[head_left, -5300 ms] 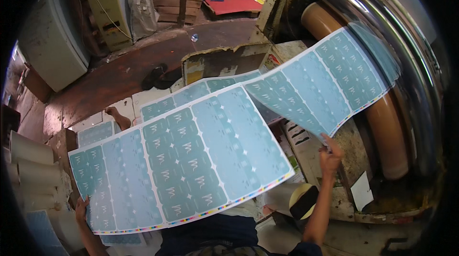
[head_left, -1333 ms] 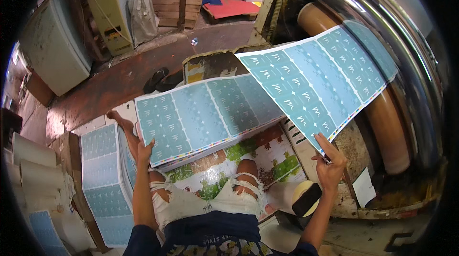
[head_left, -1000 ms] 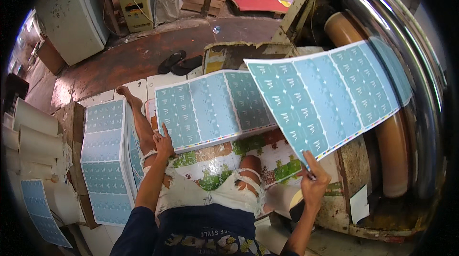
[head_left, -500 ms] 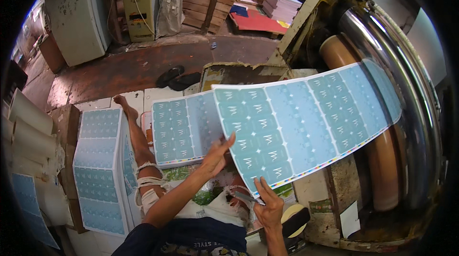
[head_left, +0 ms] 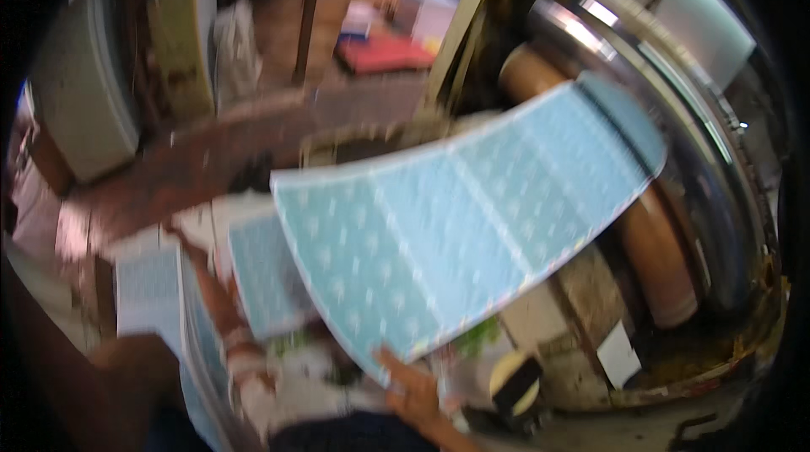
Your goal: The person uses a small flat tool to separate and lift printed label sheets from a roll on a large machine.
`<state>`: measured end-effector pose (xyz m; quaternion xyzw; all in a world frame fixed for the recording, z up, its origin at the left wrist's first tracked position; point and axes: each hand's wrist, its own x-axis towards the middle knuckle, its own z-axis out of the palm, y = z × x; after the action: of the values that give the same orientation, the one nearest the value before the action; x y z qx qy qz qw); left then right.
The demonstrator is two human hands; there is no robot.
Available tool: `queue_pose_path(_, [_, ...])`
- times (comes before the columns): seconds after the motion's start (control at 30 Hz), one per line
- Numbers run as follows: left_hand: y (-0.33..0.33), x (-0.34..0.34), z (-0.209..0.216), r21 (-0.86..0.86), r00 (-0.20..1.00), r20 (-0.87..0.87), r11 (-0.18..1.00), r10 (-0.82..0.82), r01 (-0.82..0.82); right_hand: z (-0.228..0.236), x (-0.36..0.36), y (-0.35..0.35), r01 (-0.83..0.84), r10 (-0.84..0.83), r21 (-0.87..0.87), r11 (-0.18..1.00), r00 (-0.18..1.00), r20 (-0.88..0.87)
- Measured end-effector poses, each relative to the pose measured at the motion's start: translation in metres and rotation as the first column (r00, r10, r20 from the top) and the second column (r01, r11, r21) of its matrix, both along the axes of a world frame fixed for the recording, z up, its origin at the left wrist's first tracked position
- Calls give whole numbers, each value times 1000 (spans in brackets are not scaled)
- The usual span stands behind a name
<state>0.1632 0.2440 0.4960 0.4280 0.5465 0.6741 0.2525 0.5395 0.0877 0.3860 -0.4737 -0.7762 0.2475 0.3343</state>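
Observation:
A long printed sheet [head_left: 439, 233] in teal and pale blue bands stretches from the rollers at the right toward me. My right hand [head_left: 415, 393] grips its near lower corner, the fingers closed on the edge. The picture is smeared by motion, so I cannot tell whether anything else is in that hand. At the lower left my left arm [head_left: 126, 368] is bent and raised; its hand lies outside the picture. Beneath the sheet's left end is a stack of similar sheets [head_left: 260, 279]. Another stack of printed sheets [head_left: 150, 287] lies further left, beside my leg.
A brown roller [head_left: 654, 271] and a shiny metal cylinder [head_left: 717, 191] stand at the right. A round cream object with a black band [head_left: 516, 384] sits near my right hand. Beyond are a pale post [head_left: 462, 22], a cabinet [head_left: 84, 89] and a red board [head_left: 384, 54] with paper piles.
My left hand has let go of the sheet's edge and left the picture, its arm now raised. The sheet's near end has swung left and down with my right hand. The view has shifted.

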Motion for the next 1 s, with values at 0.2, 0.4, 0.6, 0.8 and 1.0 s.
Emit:
queue_pose_path(0.2, [-28,-140,-52,-143,996,-44,988,-73,66,-40,-157,-80,15,4,-419,908,999,44])
queue_pose_path(0.4, [-52,-157,-92,-129,995,-101,992,-4,-9,-67,-151,-102,82,-86,-73,994,995,-53])
queue_pose_path(0.6, [-88,-181,-114,-240,981,-171,962,87,-127,-65,-202,-43,-143,65,-252,957,954,-294])
queue_pose_path(0.8, [-115,-91,-121,-126,769,-624,953,139,-275,-69,-200,-51,-227,197,-83,970,942,-272])
queue_pose_path(1.0, [-163,-61,-209,-482,928,313,808,-203,339,-82,-194,-28,-484,441,-227,845,871,-215])
